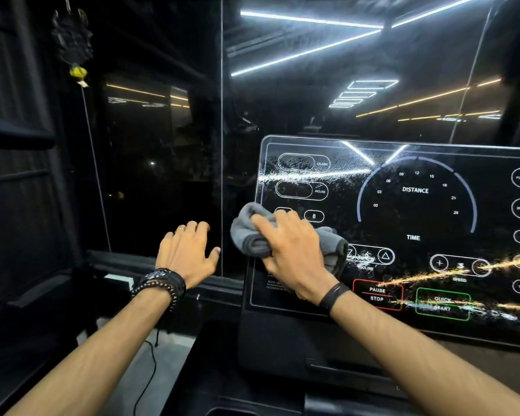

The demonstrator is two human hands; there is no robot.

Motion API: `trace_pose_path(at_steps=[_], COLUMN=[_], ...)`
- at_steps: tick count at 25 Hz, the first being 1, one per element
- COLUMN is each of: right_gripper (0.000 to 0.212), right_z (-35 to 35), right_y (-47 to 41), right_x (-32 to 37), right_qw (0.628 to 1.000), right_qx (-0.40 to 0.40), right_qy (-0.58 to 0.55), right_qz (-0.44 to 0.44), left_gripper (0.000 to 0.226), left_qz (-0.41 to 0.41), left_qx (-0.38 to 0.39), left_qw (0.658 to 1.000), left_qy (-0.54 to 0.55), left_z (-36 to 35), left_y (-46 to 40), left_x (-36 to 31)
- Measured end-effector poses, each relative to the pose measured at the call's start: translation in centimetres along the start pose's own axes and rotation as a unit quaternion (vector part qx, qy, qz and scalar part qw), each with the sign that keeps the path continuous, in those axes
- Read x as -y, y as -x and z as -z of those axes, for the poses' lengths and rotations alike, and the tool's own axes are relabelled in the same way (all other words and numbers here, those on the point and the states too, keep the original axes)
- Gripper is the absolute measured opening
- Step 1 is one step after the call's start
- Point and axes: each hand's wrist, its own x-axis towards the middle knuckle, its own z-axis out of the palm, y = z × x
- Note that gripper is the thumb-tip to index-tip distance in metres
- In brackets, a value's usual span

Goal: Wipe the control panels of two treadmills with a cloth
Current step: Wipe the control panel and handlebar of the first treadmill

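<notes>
The right hand (pixel 291 250) lies spread over the bunched grey cloth (pixel 254 232), fingers curled round its folds, pressing it flat to the control panel (pixel 415 211) near its left edge so the whole pad rubs the glass. Speckles and streaks lie above and to that hand's right: plenty of open panel that way. Leftward, the panel's edge is just past the cloth. The left hand (pixel 186 255) hovers beside it, fingers loose, holding nothing.
</notes>
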Motion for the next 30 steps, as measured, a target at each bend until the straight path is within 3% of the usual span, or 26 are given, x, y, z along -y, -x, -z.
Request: trace_pose_path(at_steps=[1,4,5,8,11,12,14,15,18,19,22,26,29,30], right_gripper=[0.06,0.063,0.062,0.063,0.066,0.066,0.062,0.063,0.069,0.068,0.066,0.065,0.067,0.066], right_z=[0.0,-1.0,-1.0,-0.2,-1.0,-1.0,-0.5,-0.4,-1.0,-0.8,-0.4,-0.7,0.0,0.0], right_y=[0.5,3.1,3.1,3.1,6.3,6.4,5.6,5.6,7.9,8.0,7.3,9.8,9.8,10.2], right_x=[0.4,1.6,0.9,0.5,2.0,1.5,0.7,0.9,2.1,1.5,0.7,0.9,-0.7,-0.7], right_qw=[1.0,0.993,0.994,0.999,0.995,0.995,0.997,0.995,0.992,0.99,0.997,0.985,0.995,0.994], right_qx=[-0.001,0.038,0.045,-0.001,0.04,0.048,0.014,0.003,0.064,0.077,0.042,0.1,0.075,0.081], right_qy=[-0.001,0.029,0.019,-0.031,0.005,-0.005,-0.067,-0.076,-0.013,-0.018,-0.067,-0.021,-0.046,-0.038], right_qz=[-0.016,0.108,0.1,-0.034,0.096,0.088,-0.041,-0.066,0.105,0.115,-0.017,0.142,0.053,0.068], left_gripper=[0.047,0.046,0.046,0.047,0.047,0.047,0.047,0.047,0.046,0.045,0.044,0.044,0.05,0.052], left_qz=[0.0,0.002,0.004,0.009,0.013,0.02,0.032,0.032,0.031,0.036,0.054,0.062,0.067,0.06], left_qx=[0.001,-0.007,-0.01,-0.01,-0.013,-0.015,-0.017,-0.016,-0.014,-0.011,-0.001,0.011,0.022,0.022], left_qw=[1.0,1.0,1.0,1.0,0.999,0.999,0.998,0.997,0.996,0.994,0.99,0.983,0.975,0.974], left_qy=[0.0,0.008,0.008,0.012,0.032,0.043,0.059,0.064,0.086,0.099,0.128,0.17,0.209,0.218], left_z=[-0.2,-0.4,-0.3,-0.3,-0.3,-0.1,0.2,0.2,0.2,0.3,0.1,-0.4,-0.3,-0.4], left_y=[0.0,-0.2,-0.4,-0.6,-0.5,-0.6,-0.8,-0.8,-1.0,-1.2,-1.3,-0.9,-0.6,-0.4], left_x=[0.0,-0.1,-0.2,-0.3,-0.7,-0.8,-1.0,-1.3,-2.2,-2.6,-3.1,-3.8,-4.9,-5.4])
